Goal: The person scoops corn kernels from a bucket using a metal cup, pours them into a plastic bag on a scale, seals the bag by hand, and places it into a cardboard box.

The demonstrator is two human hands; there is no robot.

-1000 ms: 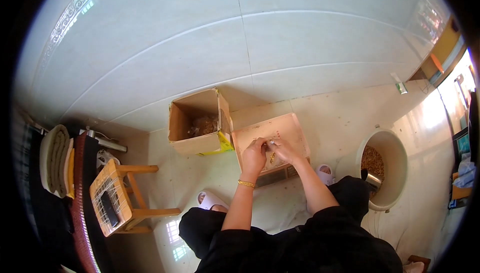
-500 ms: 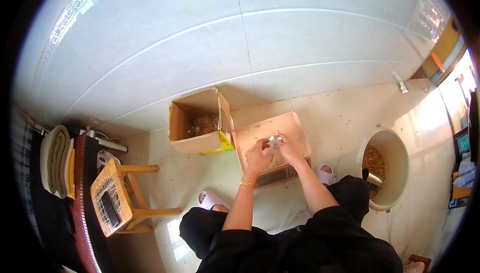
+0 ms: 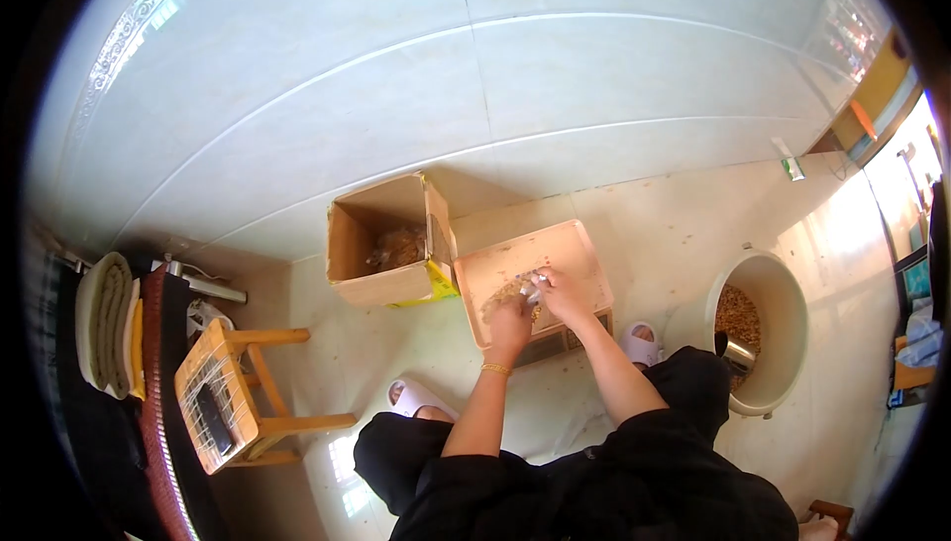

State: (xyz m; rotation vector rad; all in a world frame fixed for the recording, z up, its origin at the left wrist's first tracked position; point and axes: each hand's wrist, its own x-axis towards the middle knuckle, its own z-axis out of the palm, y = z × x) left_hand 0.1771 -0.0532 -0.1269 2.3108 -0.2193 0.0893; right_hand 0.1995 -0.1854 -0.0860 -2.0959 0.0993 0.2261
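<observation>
Both my hands work over a peach-coloured tray [image 3: 565, 239], which rests on a low support in front of me. Between them is a small clear plastic bag [image 3: 535, 288], its crinkled top catching the light. My left hand [image 3: 511, 321], a gold bracelet at its wrist, is closed at the near side of the bag, with the fingertips partly hidden. My right hand [image 3: 563, 295] pinches the bag's upper right part. Small brown pieces [image 3: 510, 290] show beside my left hand; whether they lie in the bag or on the tray, I cannot tell.
An open cardboard box [image 3: 386, 288] with filled clear bags stands left of the tray. On the right, a pale bucket [image 3: 790, 343] holds brown grains and a metal scoop [image 3: 735, 351]. A wooden stool [image 3: 272, 426] carrying a dark phone [image 3: 213, 417] is at the left.
My left hand has dropped slightly toward me and turned more closed at the bag. More brown pieces show beside it. My right hand remains at the bag, shifted slightly left.
</observation>
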